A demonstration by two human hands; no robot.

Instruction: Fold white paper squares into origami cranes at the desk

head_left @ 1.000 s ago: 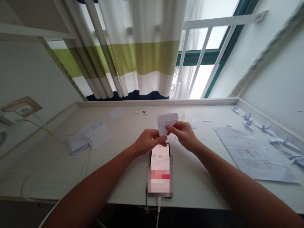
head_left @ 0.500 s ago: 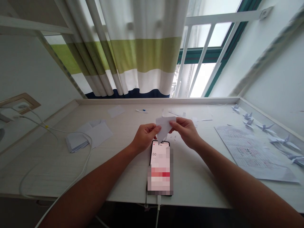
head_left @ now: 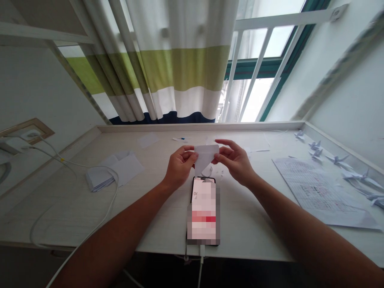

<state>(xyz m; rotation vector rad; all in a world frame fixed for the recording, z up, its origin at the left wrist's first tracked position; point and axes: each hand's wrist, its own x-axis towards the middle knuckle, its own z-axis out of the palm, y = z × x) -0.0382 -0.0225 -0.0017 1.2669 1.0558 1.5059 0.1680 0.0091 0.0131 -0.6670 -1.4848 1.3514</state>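
Observation:
Between my hands, just above the desk, is a small folded piece of white paper [head_left: 206, 155], with a crease across its upper part and a slanted lower right side. My left hand [head_left: 181, 166] pinches its left edge between thumb and fingers. At the right edge, my right hand [head_left: 235, 162] grips it between thumb and a bent finger, its index finger stretched out above. Right below the paper lies a phone [head_left: 204, 212] with a lit, partly blurred screen and a white cable plugged into its lower end.
A stack of white paper [head_left: 103, 176] lies at left, crossed by a white cable [head_left: 112, 192]. Several folded paper cranes [head_left: 337, 160] line the right side beside a printed sheet [head_left: 312, 188]. Paper scraps, a blue-marked white tool [head_left: 181, 139] and a raised rim [head_left: 192, 127] are at the back.
The paper has turned in my hands, its top edge now level and its crease facing me. My right index finger has lifted off and straightened. The view has shifted slightly.

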